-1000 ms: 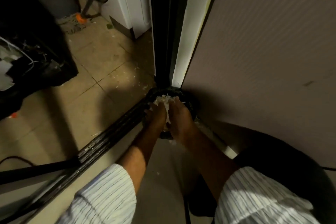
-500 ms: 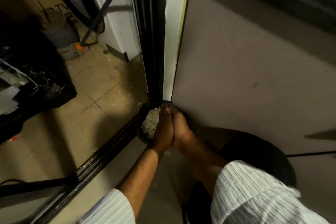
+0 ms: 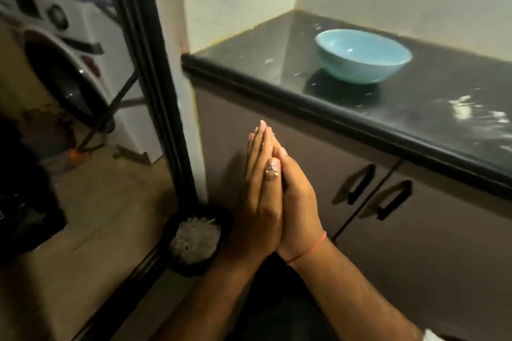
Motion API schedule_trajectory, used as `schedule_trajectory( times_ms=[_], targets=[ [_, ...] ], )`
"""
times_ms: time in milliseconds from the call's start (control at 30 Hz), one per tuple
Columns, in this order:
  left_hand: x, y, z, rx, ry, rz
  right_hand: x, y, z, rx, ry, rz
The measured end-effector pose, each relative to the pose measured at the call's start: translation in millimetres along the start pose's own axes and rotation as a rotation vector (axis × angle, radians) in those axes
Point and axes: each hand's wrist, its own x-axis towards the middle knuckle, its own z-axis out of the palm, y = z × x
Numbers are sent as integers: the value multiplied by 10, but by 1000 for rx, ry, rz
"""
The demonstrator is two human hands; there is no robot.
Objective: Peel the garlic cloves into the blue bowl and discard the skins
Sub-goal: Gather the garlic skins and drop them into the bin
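My left hand (image 3: 259, 202) and my right hand (image 3: 299, 202) are pressed flat, palm to palm, fingers straight and pointing up, in front of the cabinet. Small bits of garlic skin stick to a thumb and the fingertips. Nothing shows between the palms. Below and left of the hands, a black bin (image 3: 225, 220) stands on the floor, filled with white garlic skins (image 3: 194, 238). The blue bowl (image 3: 363, 55) sits on the black counter (image 3: 415, 113) at the upper right, well above the hands. Its inside is hidden from this angle.
Brown cabinet doors (image 3: 443, 257) with two black handles (image 3: 360, 184) stand under the counter. A black sliding-door frame (image 3: 144, 63) runs down to the floor track on the left. A white washing machine (image 3: 55, 44) stands behind it. Skin flakes dot the counter.
Both hands have lifted out of the bin of skins and now press together in the air. The view has swung up, bringing the counter and blue bowl into sight.
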Motion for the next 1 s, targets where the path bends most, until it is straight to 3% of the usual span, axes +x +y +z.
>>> schedule_trajectory(
  times_ms=[33,167,267,367,467,567,633,700,800,1000],
  targets=[
    [9,208,149,-30,-66,42,-20,-151,-101,106,1,15],
    [84,839,732,-199,-240,226,-188,-795,-588,69,71,-190],
    [136,1150,1172,-234,-376,337,-292,-1239,-965,-74,135,-331],
    [336,1319,1567,-114,-551,572,-420,-1626,-1522,-507,309,-450],
    [741,1259,1949,238,-661,682,-524,-1883,-2185,-1029,454,-450],
    [1079,1156,2312,869,-737,422,-545,-2046,-2800,-1459,585,-149],
    [1161,1152,2520,1009,-840,308,-501,-2116,-3066,-1555,606,67],
    [1190,1169,2707,992,-888,281,-376,-2149,-3218,-1600,583,180],
    [1210,1248,2809,867,-809,225,-60,-2212,-3277,-1634,484,217],
    [812,1416,2159,-39,-328,202,557,-2333,-3202,-1634,291,182]
  ],
)
